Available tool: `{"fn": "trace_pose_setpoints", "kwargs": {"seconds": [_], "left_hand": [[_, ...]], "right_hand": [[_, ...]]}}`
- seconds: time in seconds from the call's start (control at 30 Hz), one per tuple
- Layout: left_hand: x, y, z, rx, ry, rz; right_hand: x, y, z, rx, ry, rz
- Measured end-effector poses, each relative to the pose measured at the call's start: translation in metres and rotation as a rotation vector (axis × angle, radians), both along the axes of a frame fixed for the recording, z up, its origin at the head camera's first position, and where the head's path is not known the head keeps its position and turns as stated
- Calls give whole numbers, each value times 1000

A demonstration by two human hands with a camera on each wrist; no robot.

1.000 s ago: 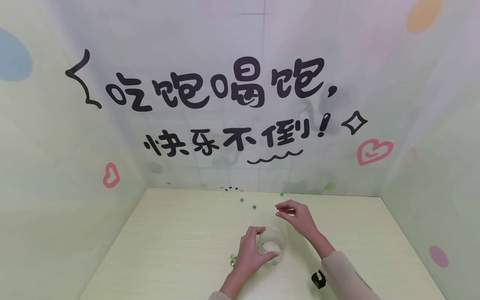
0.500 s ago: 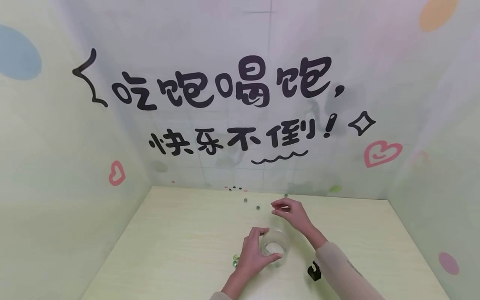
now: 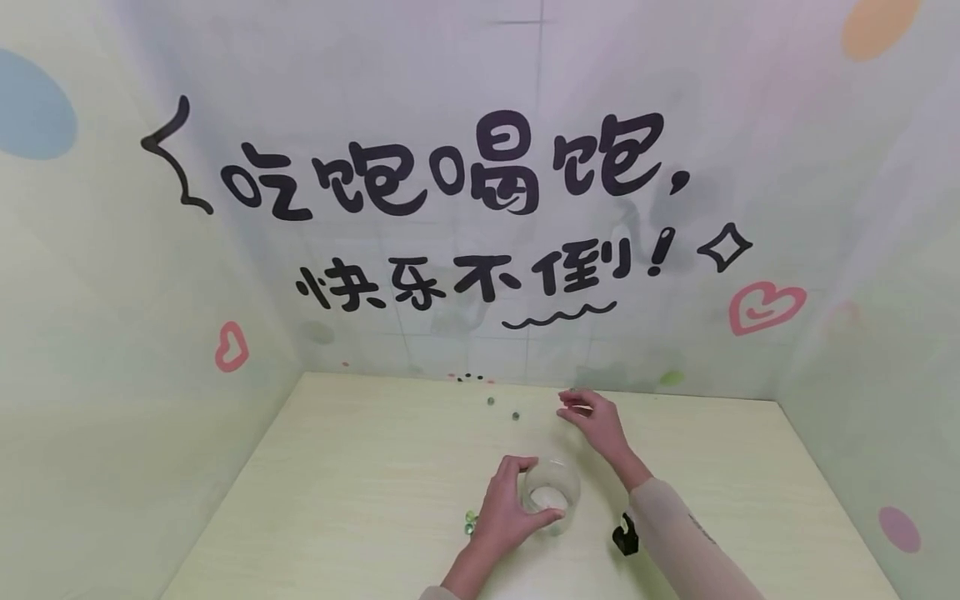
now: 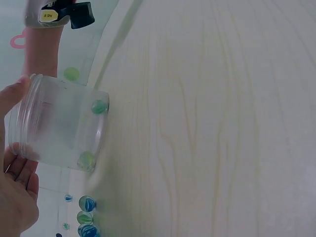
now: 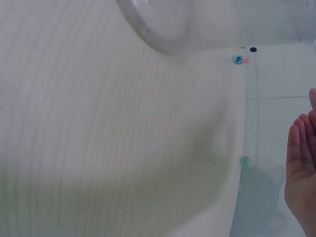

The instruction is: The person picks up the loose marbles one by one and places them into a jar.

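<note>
A clear jar (image 3: 564, 477) stands upright on the table, and my left hand (image 3: 501, 510) grips its side with thumb and fingers. In the left wrist view, a blue-green marble (image 4: 99, 106) and a yellow-green marble (image 4: 86, 160) lie at the jar's bottom. My right hand (image 3: 602, 423) reaches over the far part of the table with bent, relaxed fingers. Its fingers (image 5: 295, 148) appear in the right wrist view without any visible marble between them. Just past the fingertips, at the back edge, lies a green marble (image 5: 245, 161).
Two marbles (image 3: 491, 402) (image 3: 515, 416) rest apart near the back wall. Left of my left hand sits a cluster of marbles (image 3: 471, 518), several in the left wrist view. A black mount (image 3: 625, 535) hangs beside the right sleeve. Printed walls enclose the table (image 3: 337, 467).
My right hand has shifted left, then back to the right and farther toward the back edge, close to the marble there. The left hand keeps its grip on the jar.
</note>
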State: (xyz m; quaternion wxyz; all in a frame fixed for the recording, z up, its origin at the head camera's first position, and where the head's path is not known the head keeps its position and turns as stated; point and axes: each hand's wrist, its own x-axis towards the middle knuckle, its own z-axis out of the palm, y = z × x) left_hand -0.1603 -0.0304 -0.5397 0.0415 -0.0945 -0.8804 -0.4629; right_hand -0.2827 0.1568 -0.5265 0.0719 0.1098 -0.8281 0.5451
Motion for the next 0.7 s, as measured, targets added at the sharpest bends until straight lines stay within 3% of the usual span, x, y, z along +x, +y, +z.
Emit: {"fn": "trace_pose_setpoints", "kwargs": {"seconds": [0.13, 0.37, 0.7], "left_hand": [[1, -1, 0, 1, 2, -4], [0, -1, 0, -7, 1, -4], [1, -1, 0, -11, -1, -1]], "right_hand": [[-9, 5, -9, -43, 9, -61], [-20, 10, -18, -44, 52, -93], [-32, 13, -27, -39, 3, -132]]}}
